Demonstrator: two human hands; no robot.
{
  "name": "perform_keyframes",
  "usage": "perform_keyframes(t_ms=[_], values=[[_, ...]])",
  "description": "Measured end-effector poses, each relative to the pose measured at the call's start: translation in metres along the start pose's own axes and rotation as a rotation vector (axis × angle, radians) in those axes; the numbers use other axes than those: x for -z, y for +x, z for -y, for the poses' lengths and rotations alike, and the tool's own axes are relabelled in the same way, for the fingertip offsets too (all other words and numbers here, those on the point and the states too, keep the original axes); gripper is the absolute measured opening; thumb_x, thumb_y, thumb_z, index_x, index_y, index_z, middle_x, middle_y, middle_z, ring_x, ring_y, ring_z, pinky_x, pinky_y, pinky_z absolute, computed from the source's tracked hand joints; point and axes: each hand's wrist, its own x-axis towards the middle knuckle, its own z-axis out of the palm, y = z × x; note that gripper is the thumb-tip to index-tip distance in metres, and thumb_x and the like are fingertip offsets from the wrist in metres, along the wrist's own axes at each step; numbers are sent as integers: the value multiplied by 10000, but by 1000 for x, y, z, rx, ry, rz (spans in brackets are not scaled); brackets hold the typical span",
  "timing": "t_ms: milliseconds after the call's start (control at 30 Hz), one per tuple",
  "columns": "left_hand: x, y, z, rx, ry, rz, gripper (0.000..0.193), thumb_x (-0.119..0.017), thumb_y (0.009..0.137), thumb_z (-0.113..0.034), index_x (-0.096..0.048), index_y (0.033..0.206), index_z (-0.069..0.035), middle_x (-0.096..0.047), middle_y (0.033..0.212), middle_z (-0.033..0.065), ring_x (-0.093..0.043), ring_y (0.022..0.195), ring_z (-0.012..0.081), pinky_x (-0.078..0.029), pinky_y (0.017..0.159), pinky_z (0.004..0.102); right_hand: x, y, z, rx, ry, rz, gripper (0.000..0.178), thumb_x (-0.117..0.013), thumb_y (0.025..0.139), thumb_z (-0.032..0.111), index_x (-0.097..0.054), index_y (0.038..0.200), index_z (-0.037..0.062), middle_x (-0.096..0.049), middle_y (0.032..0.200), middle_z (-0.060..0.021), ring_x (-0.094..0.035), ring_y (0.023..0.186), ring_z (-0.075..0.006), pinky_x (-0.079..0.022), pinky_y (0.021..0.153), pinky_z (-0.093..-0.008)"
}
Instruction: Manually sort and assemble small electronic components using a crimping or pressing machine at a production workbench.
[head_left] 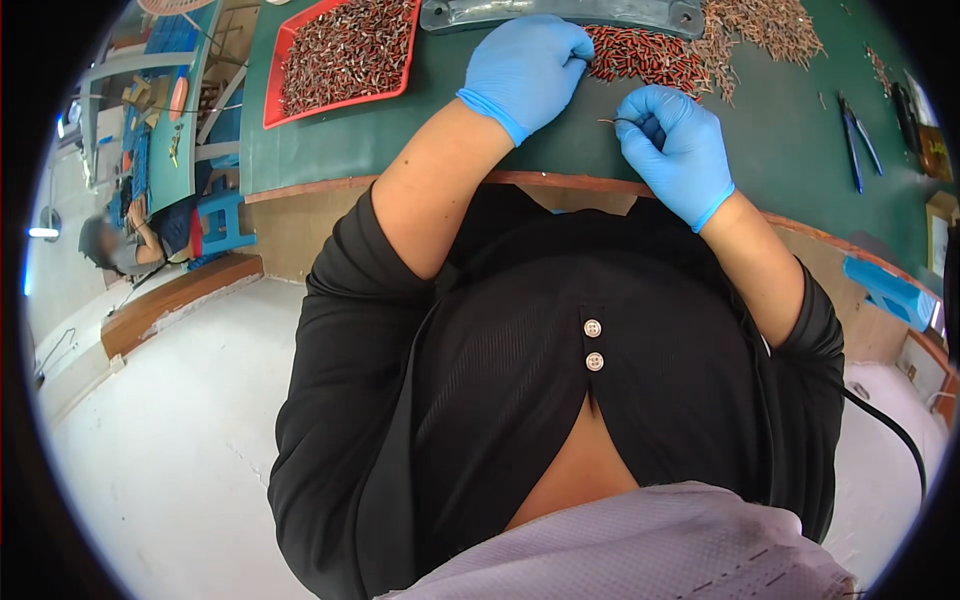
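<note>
Both my hands wear blue gloves and are raised over the green tabletop [420, 150]. My left hand [527, 75] is closed, thumb against fingers, beside a pile of small red cylindrical parts [645, 58]; what it may hold is hidden. It is just in front of a grey metal fixture [560, 12]. To the right and nearer to me, my right hand [682, 155] pinches a short thin wire [607, 121], whose copper-coloured tip sticks out to the left between the fingertips.
A red tray [272, 100] full of small red and silver parts stands at left. Thin copper-coloured pieces [770, 30] are heaped at the far right. Blue-handled pliers [855, 150] lie on the right. Blue stools [890, 290] stand below the table edge. Another person [140, 245] sits far left.
</note>
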Motion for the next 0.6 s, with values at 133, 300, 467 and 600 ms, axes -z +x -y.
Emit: perform_keyframes(t_ms=[133, 300, 467, 600], values=[[9, 10, 3, -35, 27, 170, 141, -635, 786, -132, -666, 910, -71, -659, 875, 112, -630, 805, 302, -507, 729, 373, 6, 4, -3, 9, -6, 35, 53, -629, 802, 19, -599, 841, 37, -557, 713, 3, -495, 614, -52, -446, 562, -215], [8, 10, 11, -87, 38, 291, 138, -623, 793, -131, -635, 902, -48, -633, 829, 118, -613, 763, 302, -496, 703, 380, 7, 2, -7, 11, 11, 17, 49, -621, 813, 18, -593, 847, 39, -553, 719, 9, -486, 608, -57, -444, 570, -214], [5, -1, 3, -153, 17, 123, 87, -621, 771, -156, -614, 817, -83, -627, 819, 94, -607, 782, 302, -487, 683, 412, 7, 1, -16, -128, 193, -37, 40, -585, 874, 31, -587, 913, 37, -582, 787, 13, -527, 680, -66, -460, 650, -215], [6, -10, -15, -66, -172, -47, 135, -650, 754, -189, -604, 819, -80, -628, 811, 90, -615, 784, 286, -491, 684, 402, 7, 5, -12, -180, 635, -122, 121, -524, 944, 78, -546, 1042, 11, -613, 919, -52, -591, 863, -114, -474, 794, -249]])
